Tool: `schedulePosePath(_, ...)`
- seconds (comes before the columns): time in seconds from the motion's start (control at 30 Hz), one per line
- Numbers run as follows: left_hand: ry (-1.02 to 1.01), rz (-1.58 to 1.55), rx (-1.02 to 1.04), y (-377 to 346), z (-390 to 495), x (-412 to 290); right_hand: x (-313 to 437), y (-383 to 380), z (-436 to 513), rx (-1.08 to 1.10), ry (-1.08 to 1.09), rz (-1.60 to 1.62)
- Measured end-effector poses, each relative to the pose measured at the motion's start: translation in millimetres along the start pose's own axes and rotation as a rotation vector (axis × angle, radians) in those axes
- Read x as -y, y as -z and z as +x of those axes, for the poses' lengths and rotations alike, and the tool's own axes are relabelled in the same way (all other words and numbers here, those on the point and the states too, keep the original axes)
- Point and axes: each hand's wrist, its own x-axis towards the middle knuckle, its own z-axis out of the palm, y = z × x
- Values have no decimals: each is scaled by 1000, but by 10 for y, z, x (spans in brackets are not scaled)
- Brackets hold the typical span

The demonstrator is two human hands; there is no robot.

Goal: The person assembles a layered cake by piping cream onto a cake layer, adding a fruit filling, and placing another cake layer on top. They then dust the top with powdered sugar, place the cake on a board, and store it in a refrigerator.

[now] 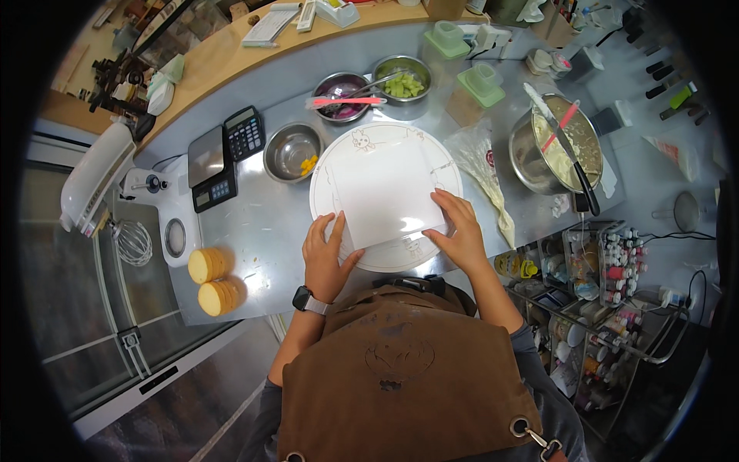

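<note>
A smooth white sheet (389, 190) lies over a round white turntable (395, 263) with cartoon line drawings around its rim. At the sheet's left side my left hand (328, 260) rests with fingers apart, the thumb by the lower left corner. My right hand (462, 228) touches the right side, its thumb close to the lower right corner and its fingertips on the edge above. Neither hand visibly pinches the sheet. Just right of the turntable is a piping bag (482, 167) holding pale cream.
Left are a stand mixer (98, 179), a digital scale (209, 164) and stacked sponge cake rounds (216, 297). Behind stand metal bowls of yellow pieces (293, 151), purple contents (340, 95) and green fruit cubes (404, 81). A knife (568, 150) lies across the cream bowl (522, 161).
</note>
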Motion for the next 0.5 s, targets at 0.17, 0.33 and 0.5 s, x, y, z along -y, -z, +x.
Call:
schedulePosePath(0.17,1,-15,-23,-9,-11,-7,-5,-5,24,-34,-5,10)
schedulePosePath(0.33,1,0,-26,-21,-20,-8,-20,8,36,-27,-29,35)
schedulePosePath(0.5,0,20,-19,-20,-22,-28,-21,40,52,-15,-16,27)
